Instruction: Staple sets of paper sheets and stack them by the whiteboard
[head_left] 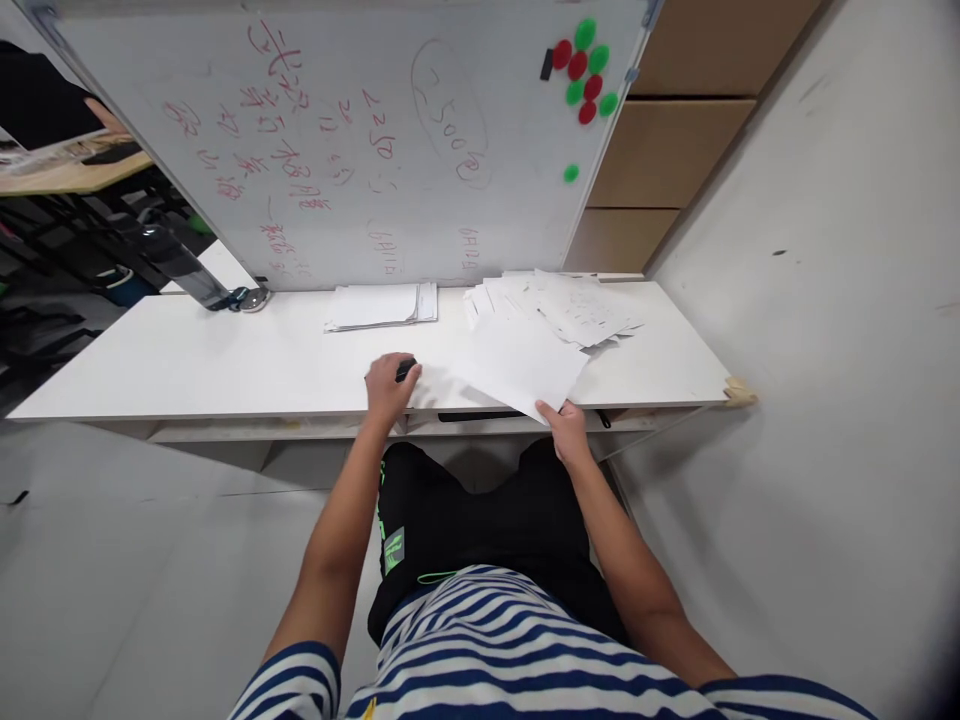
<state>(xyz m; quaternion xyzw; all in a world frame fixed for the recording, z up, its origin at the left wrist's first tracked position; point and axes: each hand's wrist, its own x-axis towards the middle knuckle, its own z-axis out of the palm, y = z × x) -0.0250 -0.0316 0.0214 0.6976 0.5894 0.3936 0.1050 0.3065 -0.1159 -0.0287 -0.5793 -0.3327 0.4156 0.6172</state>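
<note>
A white sheet of paper is pinched by its near corner in my right hand. The sheet slants over the desk's front edge, its far part close to a loose pile of papers. My left hand is curled around a small black object just above or on the white desk. Fingers hide most of that object, so its kind does not show. Beyond my left hand lies a neater stack of white paper.
A whiteboard with red writing and round red and green magnets stands behind the desk. A dark clear bottle leans at the back left. Cardboard boxes and a wall are on the right. Another person's hand shows top left.
</note>
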